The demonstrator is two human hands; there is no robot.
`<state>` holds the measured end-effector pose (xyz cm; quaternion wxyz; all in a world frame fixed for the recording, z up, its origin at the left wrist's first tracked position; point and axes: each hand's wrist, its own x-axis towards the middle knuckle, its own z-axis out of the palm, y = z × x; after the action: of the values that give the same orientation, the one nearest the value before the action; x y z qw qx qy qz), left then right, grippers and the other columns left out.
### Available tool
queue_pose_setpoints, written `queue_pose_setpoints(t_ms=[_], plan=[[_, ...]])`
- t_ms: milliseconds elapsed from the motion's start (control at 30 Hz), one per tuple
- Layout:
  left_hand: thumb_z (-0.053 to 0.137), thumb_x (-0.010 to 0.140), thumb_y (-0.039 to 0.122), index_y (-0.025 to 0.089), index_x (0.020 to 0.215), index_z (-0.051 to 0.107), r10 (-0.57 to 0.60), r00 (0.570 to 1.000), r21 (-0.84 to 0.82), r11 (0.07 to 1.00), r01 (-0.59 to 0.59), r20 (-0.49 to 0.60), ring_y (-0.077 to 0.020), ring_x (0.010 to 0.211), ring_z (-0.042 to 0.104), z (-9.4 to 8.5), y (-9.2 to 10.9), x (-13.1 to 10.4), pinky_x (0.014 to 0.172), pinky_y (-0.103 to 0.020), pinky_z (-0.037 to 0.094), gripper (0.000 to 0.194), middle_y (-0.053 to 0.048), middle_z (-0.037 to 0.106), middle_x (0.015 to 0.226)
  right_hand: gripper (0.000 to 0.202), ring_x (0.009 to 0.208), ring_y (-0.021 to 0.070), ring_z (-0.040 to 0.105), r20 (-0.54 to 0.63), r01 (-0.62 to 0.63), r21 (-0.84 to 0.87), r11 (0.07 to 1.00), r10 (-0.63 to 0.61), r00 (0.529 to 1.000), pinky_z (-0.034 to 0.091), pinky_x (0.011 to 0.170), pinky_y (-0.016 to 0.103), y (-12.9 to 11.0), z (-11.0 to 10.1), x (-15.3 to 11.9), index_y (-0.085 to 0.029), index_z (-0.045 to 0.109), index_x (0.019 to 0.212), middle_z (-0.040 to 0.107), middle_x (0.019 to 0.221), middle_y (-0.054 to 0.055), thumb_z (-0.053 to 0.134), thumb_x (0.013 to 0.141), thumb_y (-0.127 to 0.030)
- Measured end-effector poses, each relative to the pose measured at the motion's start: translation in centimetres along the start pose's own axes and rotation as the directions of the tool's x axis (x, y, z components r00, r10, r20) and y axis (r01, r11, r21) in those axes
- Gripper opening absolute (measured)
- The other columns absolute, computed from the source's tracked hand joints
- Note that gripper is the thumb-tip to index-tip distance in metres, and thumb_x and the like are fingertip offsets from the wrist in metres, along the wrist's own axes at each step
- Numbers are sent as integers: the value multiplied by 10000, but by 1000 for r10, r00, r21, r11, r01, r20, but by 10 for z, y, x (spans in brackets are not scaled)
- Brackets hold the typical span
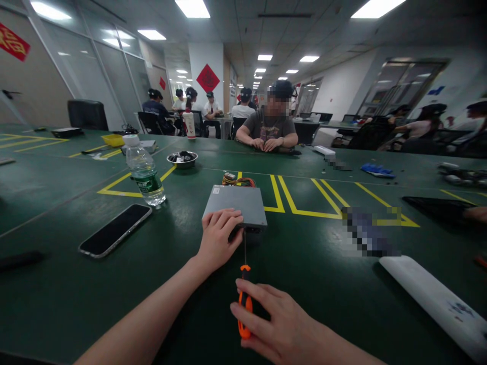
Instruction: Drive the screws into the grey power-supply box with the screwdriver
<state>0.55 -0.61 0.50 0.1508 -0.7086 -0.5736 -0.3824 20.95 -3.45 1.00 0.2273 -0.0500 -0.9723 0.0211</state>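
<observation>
Metal box on green office table

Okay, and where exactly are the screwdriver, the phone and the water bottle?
Screwdriver (244,331): head view, lower end of its orange handle.
Phone (116,230): head view, middle of its dark screen.
Water bottle (147,182): head view, on its green label.

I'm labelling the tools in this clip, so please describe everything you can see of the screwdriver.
The screwdriver has a black and orange handle, probably plastic, with an orange collar where a thin, straight metal-looking shaft begins. It points away from the wearer, its shaft reaching the near edge of the grey metal box; the tip can't be made out. The right hand holds the handle in its fingers, covering part of it.
</observation>
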Motion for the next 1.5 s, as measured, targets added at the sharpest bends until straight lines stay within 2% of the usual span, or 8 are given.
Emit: queue_pose_setpoints(t_ms=[167, 367, 567, 733, 967, 1133, 1267, 1500], plan=[[523, 815, 229, 251, 992, 558, -3, 1000, -4, 1000, 3, -1, -197, 1086, 510, 1, -1, 0, 901, -399, 293, 181, -8, 628, 1096, 308, 1028, 186, 589, -180, 26, 15, 1000, -23, 983, 487, 849, 277, 3, 2, -3, -121, 495, 1056, 612, 1086, 202, 441, 906, -384], [531, 803, 215, 254, 996, 564, -5, 1000, 0, 1000, 5, 4, -201, 1092, 507, 1, -1, 0, 902, -401, 300, 200, -12, 625, 1099, 333, 1054, 213, 576, -32, -16, 4, 1000, 16, 999, 510, 810, 300, 2, 0, 0, -154, 495, 1120, 582, 1140, 198, 430, 903, -398], [517, 819, 221, 251, 992, 554, 0, 1000, -4, 1000, 0, 9, -194, 1088, 508, -2, 1, 1, 899, -398, 291, 179, -6, 627, 1102, 349, 1047, 193, 578, -132, 8, 13, 1000, -6, 991, 492, 843, 280, 1, -1, -2, -117, 497, 1096, 591, 1125, 199, 439, 904, -402], [526, 814, 224, 251, 991, 558, 1, 1000, -4, 1000, -1, 4, -199, 1082, 512, -1, 1, 1, 895, -400, 294, 182, -8, 629, 1099, 359, 1057, 205, 572, -31, -20, 13, 1000, 20, 999, 502, 825, 295, 1, -1, -2, -146, 493, 1131, 568, 1167, 191, 472, 883, -404], [528, 807, 216, 252, 981, 567, 2, 1000, 1, 1000, -2, -9, -202, 1080, 517, 2, -1, 0, 905, -404, 293, 181, -11, 630, 1095, 383, 1021, 194, 592, -148, 26, -49, 998, -33, 988, 501, 839, 291, 4, 0, -5, -122, 543, 1067, 611, 1107, 174, 515, 858, -442], [530, 809, 214, 253, 986, 562, 7, 1000, -2, 1000, -7, -6, -204, 1085, 511, 1, -1, 1, 893, -402, 292, 185, -11, 628, 1099, 372, 1046, 210, 580, -62, -32, 30, 999, 34, 998, 511, 815, 293, 3, -1, -3, -131, 505, 1102, 570, 1162, 184, 453, 887, -431], [527, 814, 217, 256, 990, 559, 6, 1000, -3, 1000, -6, -6, -201, 1085, 512, 0, 0, 1, 895, -401, 289, 183, -7, 627, 1099, 345, 1058, 216, 571, -106, 33, 11, 999, -31, 994, 517, 803, 320, 5, -5, -4, -128, 468, 1168, 574, 1150, 199, 368, 927, -353], [521, 822, 222, 251, 998, 551, 19, 1000, 2, 1000, -19, 0, -199, 1090, 509, 0, -1, 0, 896, -396, 289, 181, -9, 624, 1104, 308, 927, 194, 628, -210, 94, -110, 989, -116, 971, 529, 751, 311, 12, -13, -22, -120, 524, 1084, 641, 1025, 171, 387, 901, -326]])
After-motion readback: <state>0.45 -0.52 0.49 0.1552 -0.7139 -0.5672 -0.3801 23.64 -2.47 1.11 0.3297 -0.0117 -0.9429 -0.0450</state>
